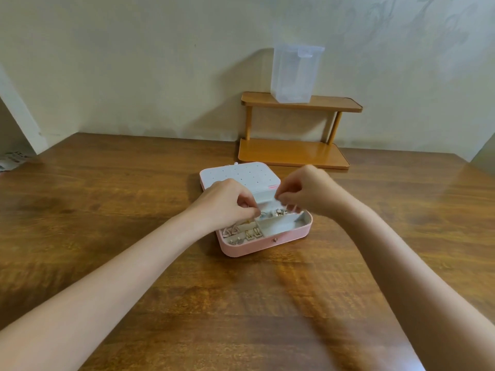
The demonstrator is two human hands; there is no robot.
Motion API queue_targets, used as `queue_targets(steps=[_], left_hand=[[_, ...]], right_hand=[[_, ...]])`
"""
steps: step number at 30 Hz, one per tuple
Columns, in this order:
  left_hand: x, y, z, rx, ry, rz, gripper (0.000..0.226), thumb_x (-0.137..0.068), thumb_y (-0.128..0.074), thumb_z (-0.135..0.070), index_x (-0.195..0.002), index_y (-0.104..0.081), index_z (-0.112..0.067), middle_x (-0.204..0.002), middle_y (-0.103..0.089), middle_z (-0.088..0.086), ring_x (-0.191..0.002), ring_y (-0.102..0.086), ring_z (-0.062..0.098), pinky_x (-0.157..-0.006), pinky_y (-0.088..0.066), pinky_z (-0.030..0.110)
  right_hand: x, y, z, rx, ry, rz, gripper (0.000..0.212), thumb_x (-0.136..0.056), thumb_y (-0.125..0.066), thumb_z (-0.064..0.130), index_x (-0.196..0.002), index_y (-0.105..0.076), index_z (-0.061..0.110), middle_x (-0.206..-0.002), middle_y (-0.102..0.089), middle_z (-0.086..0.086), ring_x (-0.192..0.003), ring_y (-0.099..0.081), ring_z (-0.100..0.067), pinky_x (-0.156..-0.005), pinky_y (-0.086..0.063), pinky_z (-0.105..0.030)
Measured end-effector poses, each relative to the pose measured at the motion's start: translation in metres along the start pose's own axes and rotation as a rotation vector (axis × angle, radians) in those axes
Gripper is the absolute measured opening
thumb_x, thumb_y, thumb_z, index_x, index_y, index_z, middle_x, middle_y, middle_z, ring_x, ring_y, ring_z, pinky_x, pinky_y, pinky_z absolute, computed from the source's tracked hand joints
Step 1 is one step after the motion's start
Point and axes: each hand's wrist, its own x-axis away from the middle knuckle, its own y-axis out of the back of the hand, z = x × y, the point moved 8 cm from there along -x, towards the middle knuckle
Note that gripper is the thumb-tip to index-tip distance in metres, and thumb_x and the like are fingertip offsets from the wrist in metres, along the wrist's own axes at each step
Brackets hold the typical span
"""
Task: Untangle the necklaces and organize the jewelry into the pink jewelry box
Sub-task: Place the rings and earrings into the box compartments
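The pink jewelry box lies open in the middle of the wooden table, its white lid folded back flat. Gold earrings and pink heart-shaped pieces fill the front left compartments. Rings sit in the back row. The right compartment holds nothing I can see. My left hand hovers over the box's left side with curled fingertips pinching something small. My right hand is over the box's back right, pinching a thin chain that is barely visible.
A two-tier wooden shelf stands against the wall behind the box, with a clear plastic container on its top tier. Printed paper lies at the table's far left edge. Bare wooden table surrounds the box.
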Motion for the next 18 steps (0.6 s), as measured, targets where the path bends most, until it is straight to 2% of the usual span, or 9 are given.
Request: queue_targets(steps=[2,4,6,8,11,14,16,18], left_hand=[[-0.006,-0.002,-0.008,0.015,-0.015,0.007,0.012,-0.087,-0.065,-0.025,-0.093,-0.073,-0.020,-0.083,-0.062,-0.012,-0.074,-0.053,-0.001,-0.064,-0.044,0.017],[-0.011,-0.005,-0.014,0.023,-0.032,0.014,0.011,-0.088,-0.064,-0.025,-0.091,-0.073,-0.019,-0.086,-0.063,-0.011,-0.077,-0.055,0.002,-0.066,-0.044,0.017],[-0.015,-0.008,-0.017,0.028,-0.038,0.014,0.012,-0.088,-0.063,-0.024,-0.090,-0.073,-0.018,-0.089,-0.066,-0.007,-0.081,-0.057,0.004,-0.070,-0.045,0.019],[-0.018,-0.011,-0.018,0.031,-0.034,0.016,0.011,-0.089,-0.062,-0.023,-0.090,-0.072,-0.018,-0.091,-0.067,-0.006,-0.081,-0.056,0.003,-0.071,-0.044,0.017],[-0.021,-0.015,-0.018,0.028,-0.025,0.027,0.010,-0.089,-0.062,-0.023,-0.090,-0.072,-0.020,-0.093,-0.067,-0.006,-0.084,-0.056,0.003,-0.072,-0.045,0.019],[-0.022,-0.018,-0.018,0.027,-0.017,0.038,0.011,-0.089,-0.062,-0.022,-0.092,-0.072,-0.019,-0.095,-0.067,-0.005,-0.084,-0.055,0.003,-0.076,-0.046,0.023],[-0.023,-0.018,-0.020,0.032,-0.024,0.027,0.012,-0.089,-0.062,-0.022,-0.093,-0.072,-0.018,-0.095,-0.067,-0.004,-0.084,-0.055,0.003,-0.076,-0.046,0.024],[-0.024,-0.015,-0.020,0.062,-0.034,-0.001,0.012,-0.089,-0.062,-0.022,-0.093,-0.072,-0.018,-0.095,-0.068,-0.004,-0.084,-0.056,0.003,-0.075,-0.046,0.023]], right_hand=[[-0.001,0.031,-0.021,0.071,-0.070,-0.135,0.011,-0.089,-0.059,0.006,-0.092,-0.070,0.009,-0.072,-0.063,0.000,-0.062,-0.060,-0.010,-0.054,-0.049,-0.013],[-0.001,0.049,-0.049,0.193,-0.172,-0.203,0.014,-0.089,-0.057,0.002,-0.093,-0.070,0.003,-0.074,-0.061,-0.005,-0.069,-0.060,-0.020,-0.063,-0.051,-0.025],[0.003,0.049,-0.075,0.296,-0.275,-0.160,0.012,-0.087,-0.059,0.002,-0.092,-0.069,-0.001,-0.072,-0.057,-0.008,-0.074,-0.061,-0.027,-0.070,-0.053,-0.034],[0.011,0.036,-0.091,0.343,-0.348,-0.077,0.013,-0.082,-0.069,0.010,-0.090,-0.066,0.000,-0.072,-0.058,-0.008,-0.076,-0.063,-0.028,-0.073,-0.055,-0.037],[0.018,0.025,-0.100,0.330,-0.373,-0.062,0.018,-0.078,-0.074,0.015,-0.088,-0.066,0.003,-0.082,-0.063,-0.010,-0.080,-0.063,-0.028,-0.072,-0.053,-0.036],[0.014,0.023,-0.102,0.329,-0.343,-0.085,0.009,-0.083,-0.066,0.008,-0.091,-0.068,0.004,-0.090,-0.066,-0.012,-0.080,-0.064,-0.027,-0.074,-0.056,-0.037],[0.011,0.022,-0.102,0.233,-0.347,-0.057,0.008,-0.084,-0.065,0.008,-0.090,-0.069,0.004,-0.081,-0.067,-0.009,-0.070,-0.066,-0.020,-0.063,-0.056,-0.028],[0.010,0.022,-0.095,0.017,-0.337,-0.026,0.009,-0.086,-0.066,0.011,-0.088,-0.071,0.004,-0.074,-0.068,-0.006,-0.061,-0.064,-0.012,-0.052,-0.050,-0.018]])
